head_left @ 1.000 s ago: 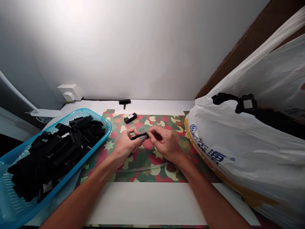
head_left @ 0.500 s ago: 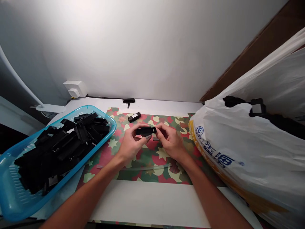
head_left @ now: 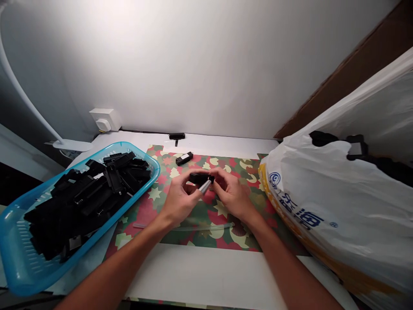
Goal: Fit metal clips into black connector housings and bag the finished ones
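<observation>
Over the patterned mat (head_left: pixel 200 239), a small black oblong plastic part (head_left: pixel 197 178) is held between both hands. My left hand (head_left: pixel 181 196) is closed round its left end, with the thumb in front. The fingertips of my right hand (head_left: pixel 230 189) pinch the right end. A pale silvery piece (head_left: pixel 205 186) shows between my left thumb and that end; its kind is too small to tell. Behind the hands lies another black oblong part with a white label (head_left: pixel 184 158). Further back sits a black part with a short tab (head_left: pixel 177 136).
On the left, a blue plastic basket (head_left: pixel 155 172) holds a heap of black parts (head_left: pixel 93 189). A large white plastic bag (head_left: pixel 338 181) bulges in from the right. A clear strip (head_left: pixel 193 228) lies across the mat. A white lamp (head_left: pixel 72 145) and white box (head_left: pixel 106 119) stand back left.
The black part has tilted in my hands, and the silvery piece now reaches up to its right end. My hands stay close together. The whole view has shifted slightly.
</observation>
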Motion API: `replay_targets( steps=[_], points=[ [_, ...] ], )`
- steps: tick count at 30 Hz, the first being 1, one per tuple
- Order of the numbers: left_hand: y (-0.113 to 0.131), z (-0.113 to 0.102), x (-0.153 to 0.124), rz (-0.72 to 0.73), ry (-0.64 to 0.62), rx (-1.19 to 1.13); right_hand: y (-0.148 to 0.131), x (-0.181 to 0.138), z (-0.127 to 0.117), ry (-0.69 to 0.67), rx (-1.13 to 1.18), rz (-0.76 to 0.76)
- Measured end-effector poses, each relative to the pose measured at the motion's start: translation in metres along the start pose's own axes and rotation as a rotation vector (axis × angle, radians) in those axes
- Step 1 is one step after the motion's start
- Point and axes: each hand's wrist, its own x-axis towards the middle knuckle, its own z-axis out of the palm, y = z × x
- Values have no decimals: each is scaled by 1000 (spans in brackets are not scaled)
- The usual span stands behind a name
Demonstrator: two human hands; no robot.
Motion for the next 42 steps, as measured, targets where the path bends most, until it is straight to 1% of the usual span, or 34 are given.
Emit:
replay_targets(
  steps=[2, 4, 7, 9, 10, 12, 14, 16, 19, 24, 30, 33, 36, 39, 40, 42],
  points=[
    [-1, -1, 3, -26, 34, -97, -3, -2, 2, 25, -36, -37],
    [-2, -3, 7, -109, 66, -230, -7, -4, 4, 61, -68, -109],
    [2, -6, 11, -273, 98, -480, -12, -7, 8, 194, -134, -232],
    [6, -7, 12, -344, 108, -628, -14, -9, 11, 283, -205, -334],
    [8, -7, 12, -366, 115, -689, -16, -10, 12, 295, -244, -389],
    [10, -6, 12, -403, 129, -776, -18, -12, 15, 248, -298, -478],
    [9, -3, 12, -452, 133, -823, -18, -14, 18, 167, -326, -515],
    [6, -1, 12, -495, 127, -842, -17, -15, 21, 112, -356, -500],
    [1, 0, 11, -525, 136, -838, -14, -15, 22, 83, -389, -435],
    [0, 1, 12, -483, 165, -786, -13, -12, 18, 60, -443, -342],
    [0, 0, 11, -449, 138, -760, -9, -11, 16, 33, -436, -321],
    [1, 0, 11, -481, 127, -735, -7, -12, 18, 42, -446, -319],
    [2, 1, 10, -506, 161, -700, -9, -12, 20, 62, -346, -280],
    [1, 1, 10, -449, 207, -675, -14, -12, 20, 96, -147, -221],
    [0, 1, 11, -426, 203, -671, -16, -11, 20, 89, -99, -197],
    [-2, 1, 11, -397, 191, -666, -19, -11, 20, 30, -53, -141]
  ],
)
